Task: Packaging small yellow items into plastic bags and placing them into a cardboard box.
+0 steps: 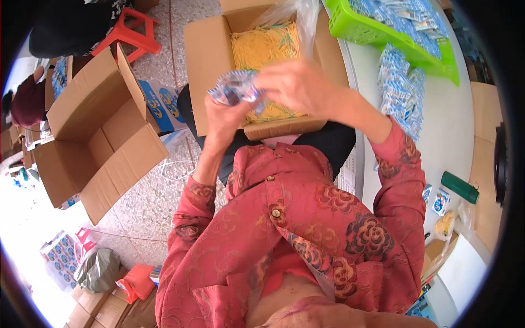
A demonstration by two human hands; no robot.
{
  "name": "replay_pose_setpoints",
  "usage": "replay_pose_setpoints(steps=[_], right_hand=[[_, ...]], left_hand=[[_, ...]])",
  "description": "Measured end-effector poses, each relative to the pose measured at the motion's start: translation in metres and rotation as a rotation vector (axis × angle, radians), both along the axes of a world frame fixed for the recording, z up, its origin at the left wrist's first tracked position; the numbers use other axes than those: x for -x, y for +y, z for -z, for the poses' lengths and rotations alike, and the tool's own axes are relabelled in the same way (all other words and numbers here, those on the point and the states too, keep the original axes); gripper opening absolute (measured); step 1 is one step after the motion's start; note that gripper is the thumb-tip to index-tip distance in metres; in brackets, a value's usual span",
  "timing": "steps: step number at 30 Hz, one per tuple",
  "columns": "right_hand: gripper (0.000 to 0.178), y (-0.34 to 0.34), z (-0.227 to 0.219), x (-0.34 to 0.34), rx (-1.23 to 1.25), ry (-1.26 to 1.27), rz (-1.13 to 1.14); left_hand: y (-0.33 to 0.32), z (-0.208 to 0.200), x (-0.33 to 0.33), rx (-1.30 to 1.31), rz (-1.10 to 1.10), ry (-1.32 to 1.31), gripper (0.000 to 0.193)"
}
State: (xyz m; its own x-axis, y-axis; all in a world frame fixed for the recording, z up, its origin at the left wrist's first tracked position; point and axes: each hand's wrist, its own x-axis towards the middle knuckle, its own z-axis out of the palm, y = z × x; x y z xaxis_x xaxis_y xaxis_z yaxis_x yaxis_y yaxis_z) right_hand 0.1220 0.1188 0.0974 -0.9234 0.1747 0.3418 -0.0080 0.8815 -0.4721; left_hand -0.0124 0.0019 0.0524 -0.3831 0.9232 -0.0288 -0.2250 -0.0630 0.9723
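Note:
My left hand [223, 117] is closed around a bundle of blue-and-white printed packets [235, 90], held up over the front left of an open cardboard box [205, 65]. At the bundle's right side is my right hand [298, 87], its fingers bent toward the packets. Motion smears those fingers, and whether they grip anything does not show. Inside the box lies a thick heap of thin yellow and green rubber bands [262, 46]. Clear plastic sheeting [309, 24] hangs over the box's far right corner.
A green plastic basket [355, 24] full of similar packets stands on the white table [448, 120] at right, beside a loose pile of packets [399, 82]. Another open cardboard box [117, 147] is at left. A red stool [128, 33] stands behind it, near a person in dark clothing [71, 24].

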Motion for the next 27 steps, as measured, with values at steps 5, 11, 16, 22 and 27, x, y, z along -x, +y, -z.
replay_pose_setpoints(steps=[5,11,16,22,27], right_hand=[[0.011,0.014,-0.008,0.035,-0.108,0.115,-0.03],[0.013,0.012,-0.004,0.047,-0.01,0.113,-0.064],[0.009,0.017,0.02,0.046,0.699,0.033,-0.033],[0.011,0.063,0.153,0.028,1.129,-0.099,0.381],[0.014,0.076,0.301,0.007,0.615,-0.548,0.51]], left_hand=[[0.006,-0.006,0.02,-0.032,-0.05,-0.012,0.022],[0.003,0.015,0.035,-0.021,-0.107,0.14,0.029],[0.002,0.031,0.029,0.002,-0.125,0.018,0.027],[-0.005,0.055,0.023,0.056,-0.156,-0.111,0.031],[-0.006,0.06,0.014,0.104,-0.129,-0.134,0.028]])
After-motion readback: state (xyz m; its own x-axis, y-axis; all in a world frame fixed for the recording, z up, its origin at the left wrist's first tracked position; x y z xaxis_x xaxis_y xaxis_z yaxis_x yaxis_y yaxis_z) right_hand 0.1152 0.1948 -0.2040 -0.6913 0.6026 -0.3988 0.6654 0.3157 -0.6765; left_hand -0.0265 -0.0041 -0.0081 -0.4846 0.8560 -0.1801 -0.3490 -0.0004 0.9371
